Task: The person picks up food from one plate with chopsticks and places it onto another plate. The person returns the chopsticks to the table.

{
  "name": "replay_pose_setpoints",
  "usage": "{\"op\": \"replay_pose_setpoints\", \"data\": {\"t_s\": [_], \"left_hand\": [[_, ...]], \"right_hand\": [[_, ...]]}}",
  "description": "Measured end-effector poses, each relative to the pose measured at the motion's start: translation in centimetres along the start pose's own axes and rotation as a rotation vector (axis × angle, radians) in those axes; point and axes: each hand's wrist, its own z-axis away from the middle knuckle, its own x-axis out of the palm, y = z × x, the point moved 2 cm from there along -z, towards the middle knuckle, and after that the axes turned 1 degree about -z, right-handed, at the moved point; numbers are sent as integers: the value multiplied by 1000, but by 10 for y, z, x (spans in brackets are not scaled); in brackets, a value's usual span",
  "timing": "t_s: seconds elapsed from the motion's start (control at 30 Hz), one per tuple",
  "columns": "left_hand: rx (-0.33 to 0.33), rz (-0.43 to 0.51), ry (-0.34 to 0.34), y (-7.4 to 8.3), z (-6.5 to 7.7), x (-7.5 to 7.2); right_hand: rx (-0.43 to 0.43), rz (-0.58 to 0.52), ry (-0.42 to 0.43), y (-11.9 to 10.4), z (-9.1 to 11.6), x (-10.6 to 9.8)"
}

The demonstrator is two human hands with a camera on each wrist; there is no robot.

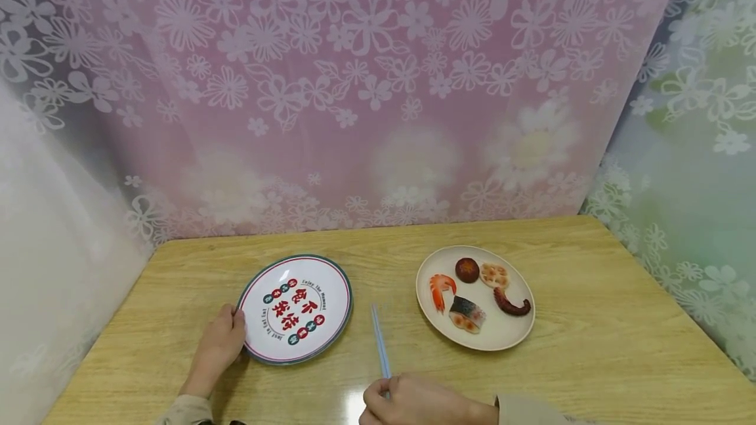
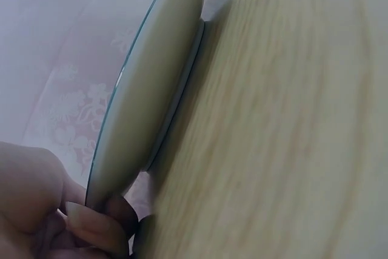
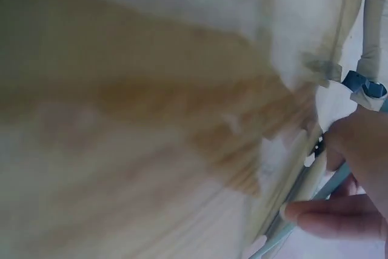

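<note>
Printed plate (image 1: 294, 310), beige food plate (image 1: 495, 326), blue chopsticks (image 1: 380, 341) between them

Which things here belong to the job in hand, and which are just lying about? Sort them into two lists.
In the job:
lettered plate, gripped by the left hand
chopsticks, held in the right hand
beige plate and its food pieces, untouched, probably included

Just surroundings:
wooden table
floral curtain

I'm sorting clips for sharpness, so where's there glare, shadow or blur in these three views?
Head view: fairly sharp, white glare on the yellow wood-grain table beside the right hand; left wrist view: soft focus, a shadow under the round white green-rimmed plate; right wrist view: the table badly blurred, the hand clearer.
</note>
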Motion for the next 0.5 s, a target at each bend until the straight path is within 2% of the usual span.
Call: {"op": "replay_pose_setpoints", "data": {"t_s": [0.1, 0.17, 0.3, 0.5], "left_hand": [[4, 9, 5, 0, 0, 0], [13, 20, 7, 0, 0, 0], [34, 24, 13, 0, 1, 0], [39, 12, 0, -1, 0, -1]], "right_hand": [[18, 176, 42, 1, 0, -3], [70, 205, 69, 3, 1, -6], [195, 150, 174, 7, 3, -11], [365, -52, 457, 11, 14, -16]]}}
